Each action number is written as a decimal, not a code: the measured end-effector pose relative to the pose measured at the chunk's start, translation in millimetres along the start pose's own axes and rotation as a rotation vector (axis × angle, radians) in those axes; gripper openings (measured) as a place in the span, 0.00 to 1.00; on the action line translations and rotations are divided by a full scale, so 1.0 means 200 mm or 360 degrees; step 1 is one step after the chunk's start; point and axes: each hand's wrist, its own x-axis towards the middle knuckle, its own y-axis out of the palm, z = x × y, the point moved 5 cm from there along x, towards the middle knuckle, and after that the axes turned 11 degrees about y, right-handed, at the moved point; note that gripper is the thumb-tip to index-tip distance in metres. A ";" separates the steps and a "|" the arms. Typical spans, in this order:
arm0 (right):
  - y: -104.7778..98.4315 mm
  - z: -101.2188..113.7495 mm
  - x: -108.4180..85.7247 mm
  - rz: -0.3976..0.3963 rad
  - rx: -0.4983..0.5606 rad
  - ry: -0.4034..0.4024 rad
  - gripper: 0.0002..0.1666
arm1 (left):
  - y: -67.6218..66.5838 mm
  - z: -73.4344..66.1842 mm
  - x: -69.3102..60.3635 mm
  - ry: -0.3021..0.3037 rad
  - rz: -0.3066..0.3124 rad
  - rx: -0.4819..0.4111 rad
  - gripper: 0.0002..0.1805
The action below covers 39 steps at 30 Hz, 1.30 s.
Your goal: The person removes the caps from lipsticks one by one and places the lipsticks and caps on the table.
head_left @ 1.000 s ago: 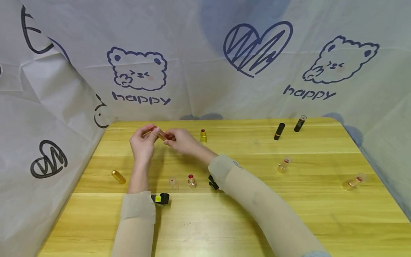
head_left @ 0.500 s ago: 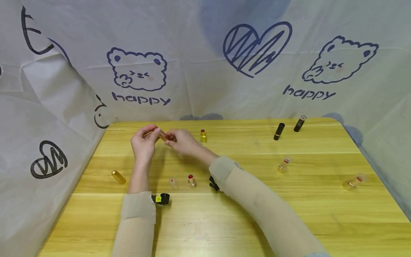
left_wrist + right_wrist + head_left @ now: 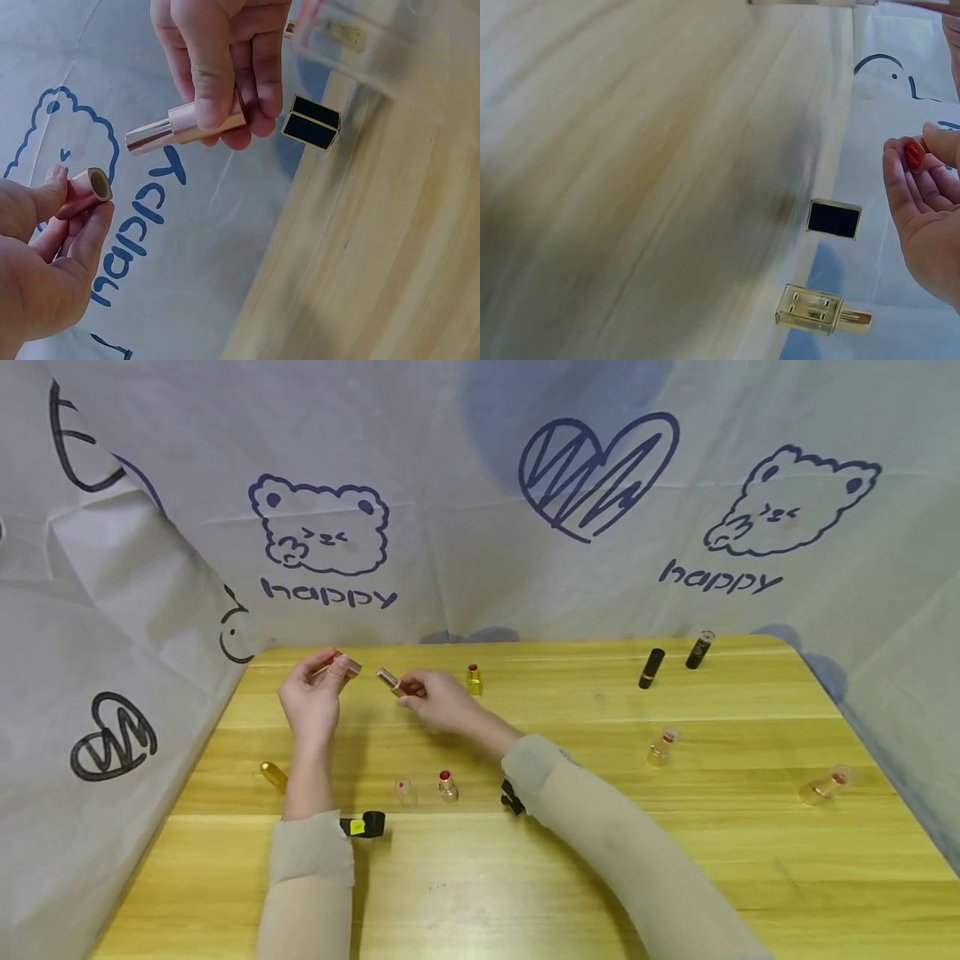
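Note:
In the head view my left hand (image 3: 311, 702) pinches a rose-gold lipstick cap (image 3: 347, 666) above the back left of the table. Its hollow end shows in the left wrist view. My right hand (image 3: 442, 700) grips a rose-gold lipstick tube (image 3: 202, 124) by its base, with the shiny inner sleeve pointing towards the cap. A gap separates cap and tube. In the right wrist view a red round end (image 3: 914, 154) shows between the right fingers. Behind the right hand stands a gold lipstick (image 3: 474, 680) with a red tip. A black, gold-edged block (image 3: 311, 121) is near it.
On the wooden table, a gold bullet-shaped cap (image 3: 273, 775) lies left of the left forearm. A clear cap (image 3: 405, 791) and an open red lipstick (image 3: 447, 785) stand between the arms. Black tubes (image 3: 651, 668) and clear-capped lipsticks (image 3: 662, 747) are to the right. White cloth (image 3: 465, 560) hangs behind.
The cap and the lipstick tube, joined earlier, are now apart. My left hand has moved left with the cap, and my right hand slightly right and nearer with the tube.

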 end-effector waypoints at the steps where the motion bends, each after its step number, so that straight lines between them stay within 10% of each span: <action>1: -0.01 0.00 0.00 -0.0010 0.0002 -0.0009 0.17 | 0.00 -0.01 0.00 -0.0002 0.0003 -0.0016 0.16; 12: -0.08 -0.03 -0.08 -0.0134 0.0114 -0.0067 0.20 | 0.03 -0.02 0.00 0.0018 0.0175 0.0026 0.20; 39: -0.23 -0.23 -0.34 -0.0299 0.0300 -0.0009 0.20 | 0.12 0.03 -0.09 0.0042 0.1030 0.0470 0.18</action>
